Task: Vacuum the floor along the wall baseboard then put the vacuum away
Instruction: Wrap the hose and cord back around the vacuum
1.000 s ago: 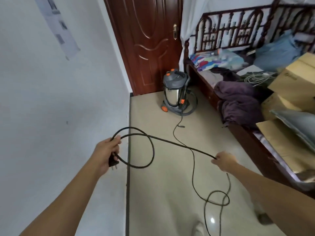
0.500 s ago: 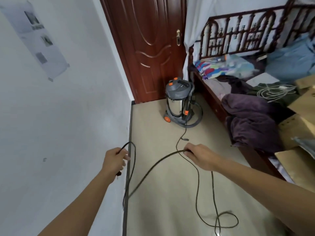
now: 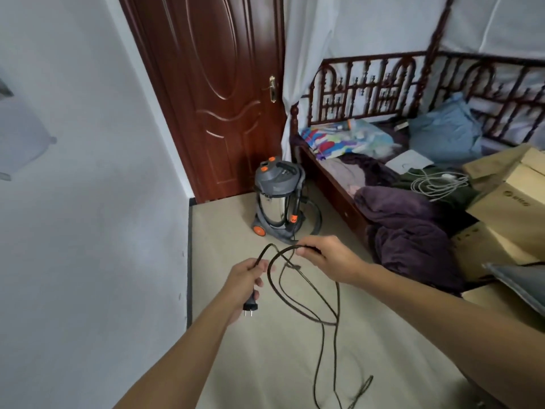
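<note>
- Grips the black cord (image 3: 337, 302) in the left hand (image 3: 246, 278), fingers clenched round it just above the plug (image 3: 250, 305), prongs pointing down.
- Pinches the same cord farther along with the right hand (image 3: 327, 258), close beside the left.
- Hangs in a loop between both hands, then trails over the floor (image 3: 265, 364).
- Stands upright at the far end: the vacuum (image 3: 275, 202), on the floor between door (image 3: 218, 93) and bed (image 3: 333, 184).

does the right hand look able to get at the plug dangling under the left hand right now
Probably yes, once it lets go: the right hand pinches the cord, so it is busy. The plug hangs bare below the left hand, close by, with only loose cord loops between them.
</note>
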The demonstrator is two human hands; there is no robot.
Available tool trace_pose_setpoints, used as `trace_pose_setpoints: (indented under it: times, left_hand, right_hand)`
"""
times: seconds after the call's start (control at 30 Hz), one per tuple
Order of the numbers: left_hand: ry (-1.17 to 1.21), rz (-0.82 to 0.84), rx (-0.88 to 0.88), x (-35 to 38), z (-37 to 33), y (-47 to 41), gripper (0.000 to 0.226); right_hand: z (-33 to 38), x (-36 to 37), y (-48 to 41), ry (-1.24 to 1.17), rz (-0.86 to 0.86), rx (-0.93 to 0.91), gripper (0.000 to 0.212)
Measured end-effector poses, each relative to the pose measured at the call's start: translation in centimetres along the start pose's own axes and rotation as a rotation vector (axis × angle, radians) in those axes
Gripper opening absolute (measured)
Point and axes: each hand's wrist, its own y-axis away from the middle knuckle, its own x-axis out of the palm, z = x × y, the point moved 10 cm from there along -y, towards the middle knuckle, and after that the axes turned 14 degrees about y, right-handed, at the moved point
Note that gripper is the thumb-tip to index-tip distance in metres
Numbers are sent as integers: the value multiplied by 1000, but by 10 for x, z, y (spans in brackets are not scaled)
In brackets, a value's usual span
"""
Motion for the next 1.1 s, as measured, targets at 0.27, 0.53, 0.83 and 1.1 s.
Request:
trace_pose_setpoints:
  times: [0.27,0.53,0.83,1.1]
  left_hand:
    - [-155,277,40,-21,-73,-78,40]
    - [531,-207,80,-188,-143,-167,36]
    - [-11,-120,147,-125,-123,-253,35]
    - [-285,160,28,-13,-117,-322,30]
  right_hand:
    - [-89,9,-52,295,-50,402,14]
    - [-229,62,31,22,80,1039,33]
    - [-179,78,-108,266,193,481,30]
    - [-131,28,-252,329,33,-11,31]
